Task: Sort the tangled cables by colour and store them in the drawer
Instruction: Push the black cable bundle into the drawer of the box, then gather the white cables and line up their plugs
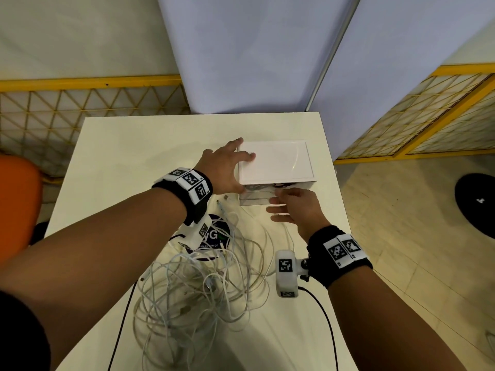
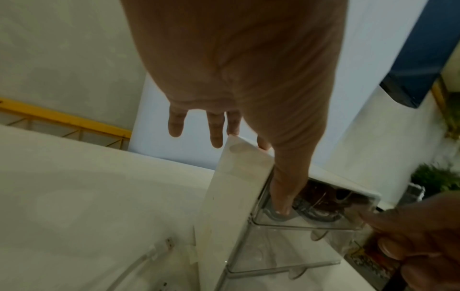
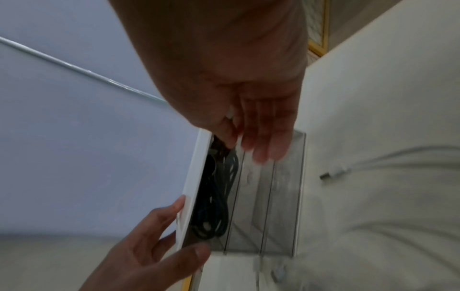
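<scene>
A white drawer unit [image 1: 276, 162] [image 2: 236, 177] [image 3: 191, 187] with clear drawer fronts stands at the back of the white table [image 1: 120, 156]. My left hand [image 1: 227, 164] [image 2: 273, 177] [image 3: 154, 236] rests on its left top edge, fingers flat on the lid and thumb down on the top drawer's front. Dark cables [image 1: 257, 186] [image 2: 323, 202] [image 3: 216, 196] lie coiled in the top drawer; the two lower drawers look empty. My right hand [image 1: 292, 207] [image 3: 259, 137] [image 2: 410, 246] hovers before the drawer fronts, fingers straight. A tangle of white cables [image 1: 198, 285] lies near me.
A round dark sticker [image 1: 214, 234] on the table is partly covered by the cables. An orange chair [image 1: 16, 199] stands off the left edge. Pale blue partition panels [image 1: 254, 49] rise behind the table. A black round base [image 1: 476, 207] sits on the floor to the right.
</scene>
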